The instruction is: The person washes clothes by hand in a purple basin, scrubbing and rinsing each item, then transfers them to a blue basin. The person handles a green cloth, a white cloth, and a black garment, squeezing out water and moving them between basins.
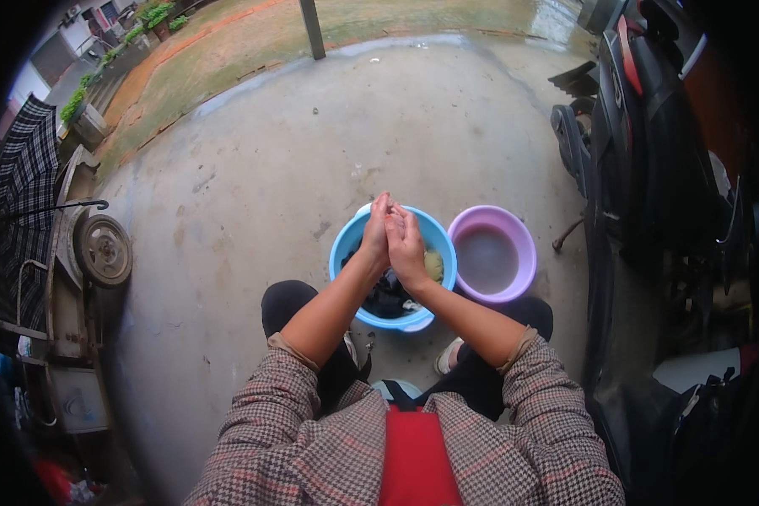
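Note:
My left hand [376,231] and my right hand [405,246] are pressed together, palms facing, above a light blue plastic basin [449,253]. Whether something small lies between the palms cannot be seen. Dark wet cloth [387,296] fills much of the basin, with a yellowish-green cloth item [434,265] at its right side and a whitish piece [411,305] near the bottom rim. Against the basin's right side stands a purple plastic basin [527,253] holding murky grey water [486,259]. My forearms hide part of the blue basin's contents.
Both basins stand on a concrete floor [246,190] between my knees and just beyond. A motor scooter [639,139] is parked at the right. On the left are a cart with a wheel [103,250] and a checked umbrella [25,164]. A metal post [312,31] rises at the far edge.

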Demonstrator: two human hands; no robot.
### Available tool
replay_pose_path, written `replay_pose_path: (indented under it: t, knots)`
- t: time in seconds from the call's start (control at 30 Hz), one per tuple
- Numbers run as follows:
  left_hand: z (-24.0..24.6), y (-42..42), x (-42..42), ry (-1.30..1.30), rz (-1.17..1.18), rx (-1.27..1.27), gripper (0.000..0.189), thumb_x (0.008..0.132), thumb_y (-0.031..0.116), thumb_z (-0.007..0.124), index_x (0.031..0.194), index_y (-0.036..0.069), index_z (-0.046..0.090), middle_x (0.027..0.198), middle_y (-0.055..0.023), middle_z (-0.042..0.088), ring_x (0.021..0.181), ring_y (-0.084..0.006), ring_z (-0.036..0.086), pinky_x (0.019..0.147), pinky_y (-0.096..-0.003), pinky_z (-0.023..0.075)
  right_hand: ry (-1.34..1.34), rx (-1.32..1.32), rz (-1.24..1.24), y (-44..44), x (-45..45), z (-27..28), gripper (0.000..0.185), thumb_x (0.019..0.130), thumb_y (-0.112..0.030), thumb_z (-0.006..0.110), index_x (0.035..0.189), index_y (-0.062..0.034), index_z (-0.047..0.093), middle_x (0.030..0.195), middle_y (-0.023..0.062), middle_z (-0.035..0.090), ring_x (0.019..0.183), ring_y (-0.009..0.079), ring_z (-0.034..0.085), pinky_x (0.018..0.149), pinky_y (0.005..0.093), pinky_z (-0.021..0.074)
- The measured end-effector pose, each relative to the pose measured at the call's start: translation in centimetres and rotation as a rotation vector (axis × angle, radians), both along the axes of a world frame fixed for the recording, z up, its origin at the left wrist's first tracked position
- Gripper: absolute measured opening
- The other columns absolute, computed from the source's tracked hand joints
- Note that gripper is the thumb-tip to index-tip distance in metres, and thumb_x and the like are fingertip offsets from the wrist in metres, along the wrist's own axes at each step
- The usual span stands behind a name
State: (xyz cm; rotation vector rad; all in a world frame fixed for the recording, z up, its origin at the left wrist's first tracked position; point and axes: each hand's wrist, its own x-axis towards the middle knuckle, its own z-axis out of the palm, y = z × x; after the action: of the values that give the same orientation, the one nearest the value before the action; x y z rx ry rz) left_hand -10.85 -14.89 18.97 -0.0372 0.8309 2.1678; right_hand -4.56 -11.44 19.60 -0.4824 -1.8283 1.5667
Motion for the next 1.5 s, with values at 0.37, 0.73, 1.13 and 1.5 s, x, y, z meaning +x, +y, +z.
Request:
replay_pose_path:
  t: [0.37, 0.73, 1.13, 1.5]
  knots:
    - [-2.2, -3.7, -0.7, 0.117, -0.091, 0.11, 0.027, 0.104, 0.03, 0.048, 0.088, 0.011, 0.058, 0.081, -0.0021, 0.06, 0.074, -0.0159, 0.059, 0.062, -0.0325, 0.0513, 0.184, 0.315, 0.032, -1.5, 1.0, 3.5, 0.03, 0.098, -0.029, 0.061, 0.087, -0.0027, 0.051, 0.071, 0.0191, 0.056, 0.066, 0.0315, 0.058, 0.065, 0.0424, 0.0476]
    - [5.4, -1.3, 2.4, 0.159, 0.036, -0.367, 0.023, 0.099, 0.027, 0.054, 0.116, 0.011, 0.053, 0.106, -0.0091, 0.064, 0.095, -0.023, 0.065, 0.082, -0.0426, 0.056, -0.507, -1.078, 0.704, 7.7, 2.4, 6.7, 0.034, 0.1, -0.043, 0.052, 0.117, -0.0136, 0.059, 0.101, 0.0068, 0.066, 0.079, 0.0219, 0.066, 0.079, 0.0548, 0.0594]
    - [-5.3, 1.0, -1.1, -0.037, -0.048, -0.023, 0.023, 0.102, 0.024, 0.048, 0.11, 0.008, 0.062, 0.105, -0.0076, 0.066, 0.097, -0.0199, 0.063, 0.085, -0.0342, 0.0552, 0.029, 0.558, -0.013, 3.2, 0.4, 1.1, 0.02, 0.087, -0.02, 0.06, 0.098, -0.0033, 0.061, 0.096, 0.0193, 0.058, 0.096, 0.0365, 0.056, 0.086, 0.0439, 0.0463]
    - [-3.5, 1.9, -0.3, -0.233, -0.021, -0.144, 0.026, 0.105, 0.031, 0.045, 0.105, 0.012, 0.063, 0.087, -0.0001, 0.062, 0.078, -0.013, 0.06, 0.067, -0.03, 0.0512, -0.109, 0.325, -0.077, 4.4, -2.8, -4.4, 0.032, 0.093, -0.022, 0.059, 0.117, -0.0026, 0.065, 0.128, 0.0197, 0.062, 0.12, 0.0368, 0.057, 0.103, 0.041, 0.0436]
